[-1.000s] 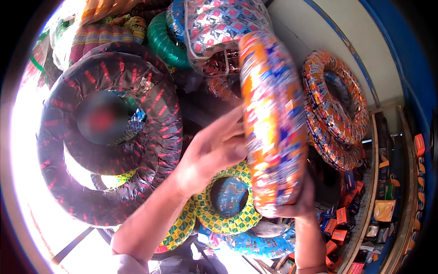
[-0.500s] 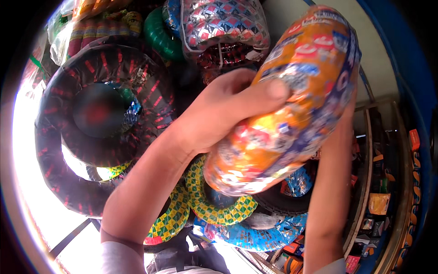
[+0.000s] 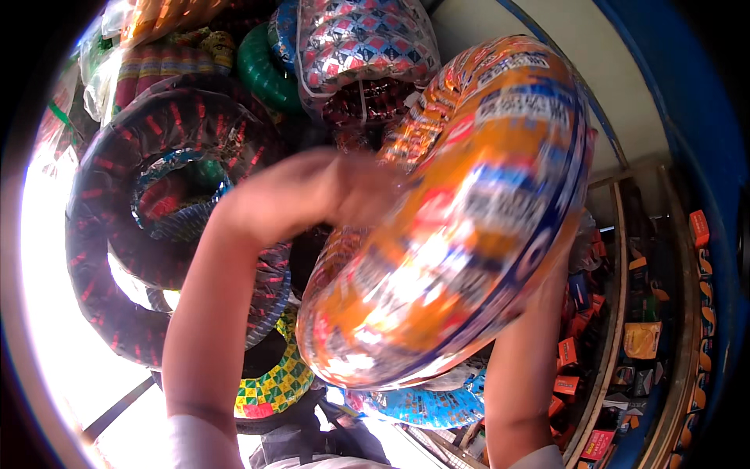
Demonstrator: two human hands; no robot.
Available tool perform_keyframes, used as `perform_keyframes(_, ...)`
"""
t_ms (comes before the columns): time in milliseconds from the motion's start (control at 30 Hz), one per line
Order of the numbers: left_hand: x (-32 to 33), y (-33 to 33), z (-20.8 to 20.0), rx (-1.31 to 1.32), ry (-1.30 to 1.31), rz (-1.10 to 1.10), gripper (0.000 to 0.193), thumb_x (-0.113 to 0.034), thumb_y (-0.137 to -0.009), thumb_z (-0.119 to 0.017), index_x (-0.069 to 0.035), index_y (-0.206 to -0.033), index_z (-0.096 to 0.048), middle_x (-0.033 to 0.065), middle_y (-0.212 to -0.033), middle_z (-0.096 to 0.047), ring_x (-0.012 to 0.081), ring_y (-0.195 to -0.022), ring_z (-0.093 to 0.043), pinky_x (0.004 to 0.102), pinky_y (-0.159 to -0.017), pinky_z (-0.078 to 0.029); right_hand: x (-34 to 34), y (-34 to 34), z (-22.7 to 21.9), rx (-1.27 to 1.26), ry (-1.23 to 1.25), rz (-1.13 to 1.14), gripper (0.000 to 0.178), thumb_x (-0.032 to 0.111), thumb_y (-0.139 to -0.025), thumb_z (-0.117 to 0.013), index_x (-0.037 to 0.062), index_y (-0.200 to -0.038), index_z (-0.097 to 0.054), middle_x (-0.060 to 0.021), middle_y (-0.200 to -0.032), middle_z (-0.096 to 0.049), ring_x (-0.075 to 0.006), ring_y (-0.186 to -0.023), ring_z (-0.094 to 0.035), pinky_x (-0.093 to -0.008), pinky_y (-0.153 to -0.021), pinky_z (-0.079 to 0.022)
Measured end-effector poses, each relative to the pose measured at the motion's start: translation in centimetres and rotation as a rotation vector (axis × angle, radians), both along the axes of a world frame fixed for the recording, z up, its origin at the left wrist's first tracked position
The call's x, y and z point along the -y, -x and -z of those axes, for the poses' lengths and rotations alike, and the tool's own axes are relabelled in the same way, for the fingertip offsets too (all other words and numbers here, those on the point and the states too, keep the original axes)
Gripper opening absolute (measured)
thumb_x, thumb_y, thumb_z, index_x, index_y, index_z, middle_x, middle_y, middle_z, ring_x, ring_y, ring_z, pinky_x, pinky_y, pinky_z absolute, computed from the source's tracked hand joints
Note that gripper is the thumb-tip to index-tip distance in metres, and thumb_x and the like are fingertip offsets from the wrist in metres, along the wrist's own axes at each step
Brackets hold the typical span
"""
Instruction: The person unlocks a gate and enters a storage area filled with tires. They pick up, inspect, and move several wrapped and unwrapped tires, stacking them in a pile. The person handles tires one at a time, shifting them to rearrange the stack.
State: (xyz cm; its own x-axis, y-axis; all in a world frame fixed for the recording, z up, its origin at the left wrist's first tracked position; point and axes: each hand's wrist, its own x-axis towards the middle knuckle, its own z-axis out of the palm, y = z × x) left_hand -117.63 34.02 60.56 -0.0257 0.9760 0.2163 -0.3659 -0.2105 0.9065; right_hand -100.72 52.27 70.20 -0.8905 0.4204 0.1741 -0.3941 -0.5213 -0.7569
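Note:
A tyre wrapped in shiny orange, blue and white printed film (image 3: 484, 203) is held up tilted in front of me, filling the middle of the view. My left hand (image 3: 344, 187) is at its inner left edge, bent at the wrist; motion smears its fingers, so their grip is unclear. My right forearm (image 3: 527, 359) rises behind the lower right of the tyre. The tyre hides my right hand, which appears to bear it from the far side.
Left hangs a large black-and-red wrapped tyre (image 3: 94, 258). A silver-patterned tyre bundle (image 3: 367, 39) and a green wrapped tyre (image 3: 266, 74) are beyond. Below lie yellow-green (image 3: 277, 383) and blue wrapped tyres (image 3: 430, 405). Shelves with small boxes (image 3: 643, 340) line the right.
The orange tyre has come lower and turned, so its inner opening now shows. My left thumb has left its outer face, and that hand has shifted to the inner edge.

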Motion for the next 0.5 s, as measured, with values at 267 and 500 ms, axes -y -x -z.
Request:
perform_keyframes(267,3.5,-4.0,-3.1,0.226,0.046,-0.038,0.108,-0.021,-0.052,-0.093,0.007,-0.137,-0.034,0.0135,-0.127,-0.056,0.0213,-0.117,-0.054,0.0342,-0.102,-0.039,-2.1,1.3,-1.5,0.069,-0.045,0.102,0.06,0.041,-0.084,-0.061,0.0072,-0.131,-0.045,-0.0088,-0.124,-0.057,-0.0214,-0.109,-0.059,-0.0402,-0.093,-0.051)
perform_keyframes(500,-0.7,-2.0,-7.0,0.088,0.197,-0.284,0.071,-0.058,-0.077,-0.07,0.007,-0.104,-0.063,0.0096,-0.086,-0.068,0.0126,-0.073,-0.064,0.0256,-0.061,-0.051,3.2,-3.6,5.3,0.098,0.038,0.064,0.063,0.033,-0.077,-0.074,0.006,-0.128,-0.048,-0.0075,-0.12,-0.059,-0.0203,-0.105,-0.061,-0.0391,-0.093,-0.051)
